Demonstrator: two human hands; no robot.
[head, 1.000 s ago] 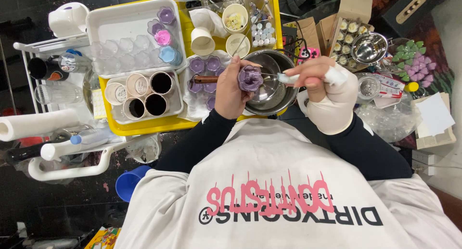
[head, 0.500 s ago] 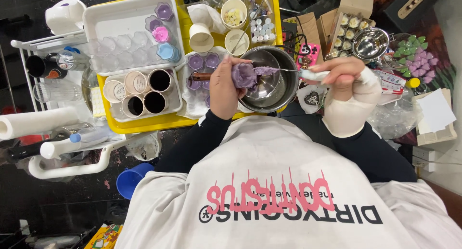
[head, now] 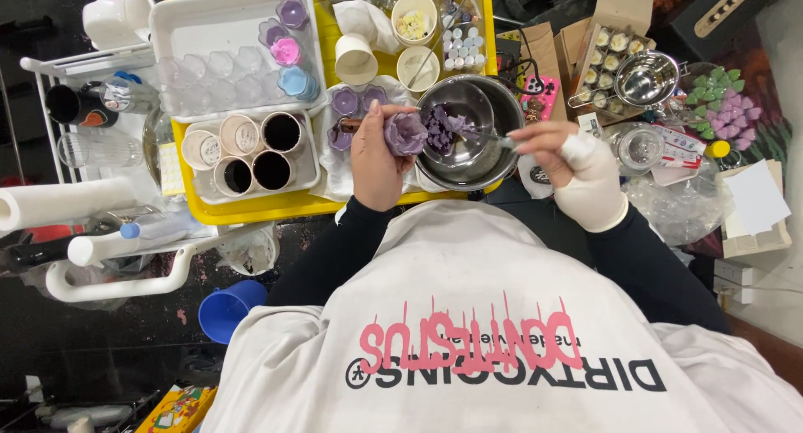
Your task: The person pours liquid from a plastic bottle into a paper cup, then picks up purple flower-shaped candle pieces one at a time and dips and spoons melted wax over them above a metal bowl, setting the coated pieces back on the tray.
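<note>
Your left hand (head: 376,161) has its fingers curled shut around a purple wax flower (head: 406,133), holding it at the left rim of the steel bowl (head: 493,107). Your right hand (head: 556,148), bandaged white across wrist and thumb, pinches the handle of a thin metal tool (head: 493,137) whose tip reaches into the bowl. Inside the bowl lies a clump of purple wax (head: 442,125).

The bowl sits on a yellow tray (head: 276,205). Left of it, a white tray (head: 219,44) carries clear empty moulds and small cups (head: 287,50) of purple, pink and blue. Below that, a second container holds round tins (head: 259,153), two of them dark inside. At the far edge, paper cups (head: 416,16) contain pale pieces.

To your right, a cardboard box (head: 609,44) holds small filled candles, beside a steel strainer (head: 646,78) and a cluster of green and pink flowers (head: 726,98).
</note>
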